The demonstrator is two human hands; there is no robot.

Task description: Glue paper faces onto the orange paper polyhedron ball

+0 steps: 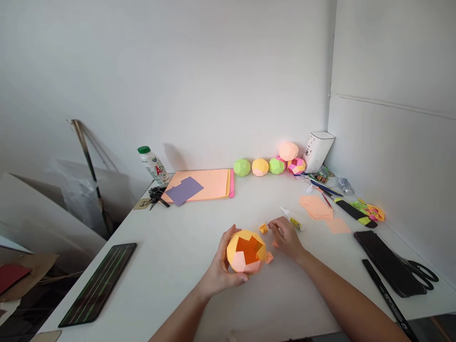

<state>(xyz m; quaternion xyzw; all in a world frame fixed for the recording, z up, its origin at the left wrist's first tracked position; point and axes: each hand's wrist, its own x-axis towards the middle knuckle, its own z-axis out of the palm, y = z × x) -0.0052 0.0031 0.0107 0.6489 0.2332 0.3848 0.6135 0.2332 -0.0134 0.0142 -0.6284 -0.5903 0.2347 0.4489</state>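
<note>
My left hand [223, 268] is wrapped round a yellow and pink paper ball [235, 248] from its left side and below. A jagged opening in the ball faces up and shows its orange inside. To the right, my right hand [287, 237] is closed, thumb and fingertips together, just above the table; what they hold, if anything, is too small to make out. Beside those fingertips lies a small folded yellow paper piece [263, 228]. A folded orange paper piece [270, 257] rests right of the ball, and another is partly hidden under my right hand. A glue tube [295, 223] lies behind that hand.
Several finished paper balls [260, 167] line the wall. Coloured paper sheets [213, 183] and a white bottle [155, 165] are at back left. A dark tablet-like panel [99, 282] lies front left. Peach paper cutouts [316, 207], a utility knife [352, 212], a black case [388, 261] and scissors [420, 273] are right.
</note>
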